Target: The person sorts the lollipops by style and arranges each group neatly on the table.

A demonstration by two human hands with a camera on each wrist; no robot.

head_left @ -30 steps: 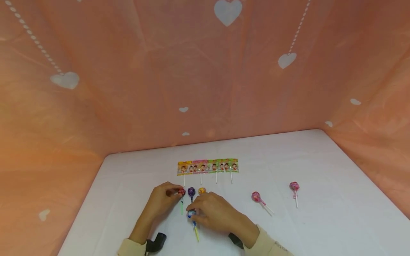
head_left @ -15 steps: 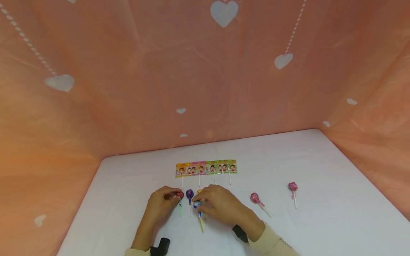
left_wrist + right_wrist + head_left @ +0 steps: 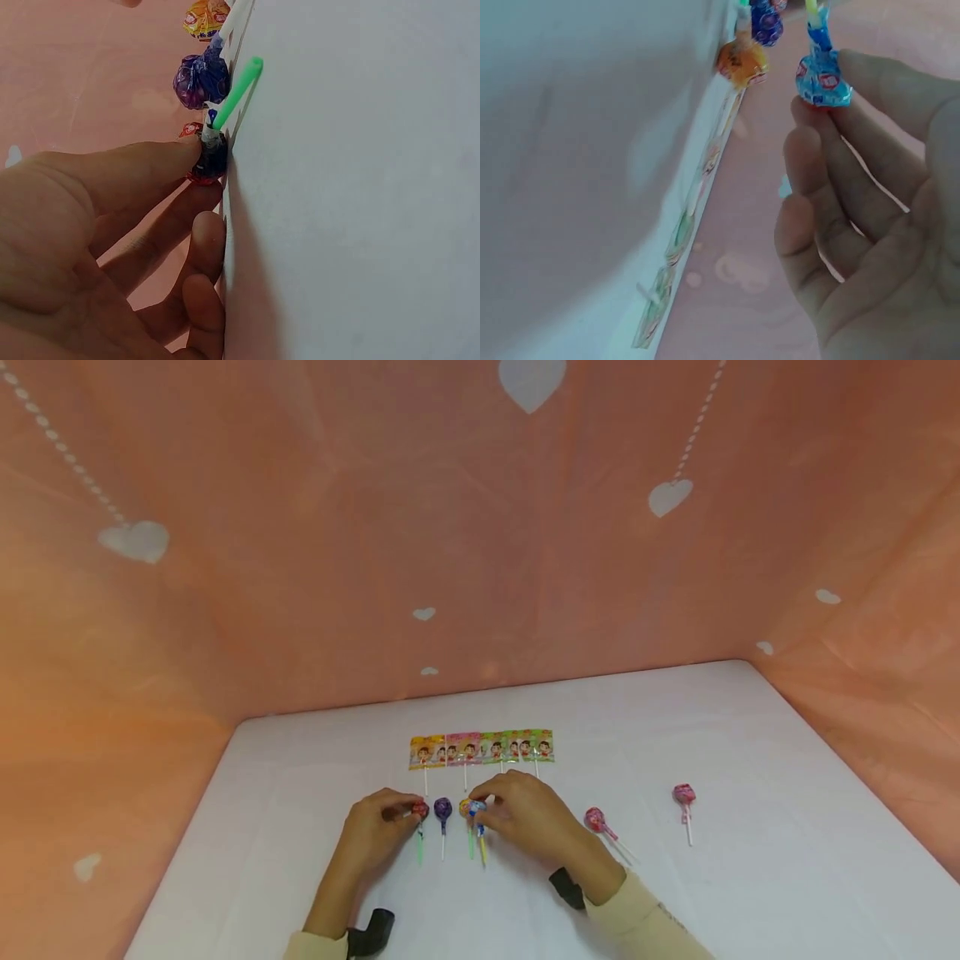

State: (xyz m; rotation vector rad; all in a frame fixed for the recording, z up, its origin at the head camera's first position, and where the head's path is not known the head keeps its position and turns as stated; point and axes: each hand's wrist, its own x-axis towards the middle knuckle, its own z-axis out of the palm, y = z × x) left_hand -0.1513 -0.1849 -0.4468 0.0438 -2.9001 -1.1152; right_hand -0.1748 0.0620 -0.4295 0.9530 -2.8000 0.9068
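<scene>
My left hand (image 3: 377, 827) pinches the wrapped head of a red lollipop (image 3: 205, 159) between thumb and fingers; its green stick (image 3: 238, 94) points toward me. In my right hand (image 3: 528, 814), thumb and fingertips pinch a blue-wrapped lollipop (image 3: 823, 81) with a yellow stick. The right wrist view shows it raised off the table, beside the orange-yellow lollipop (image 3: 742, 63), which it partly overlaps in the head view. Between the two hands a purple lollipop (image 3: 443, 810) lies with its white stick toward me.
Behind the hands runs a row of flat-packed lollipops (image 3: 463, 750) in yellow, pink and green wrappers, sticks toward me. To the right on the white table (image 3: 780, 877) lie two pink lollipops, a slanted one (image 3: 596, 819) and a straighter one (image 3: 684, 794). An orange cloth (image 3: 345, 543) surrounds the table.
My right hand has carried the blue lollipop away from me and a little right, past the purple one to the orange-yellow one. My left hand keeps its hold on the red lollipop.
</scene>
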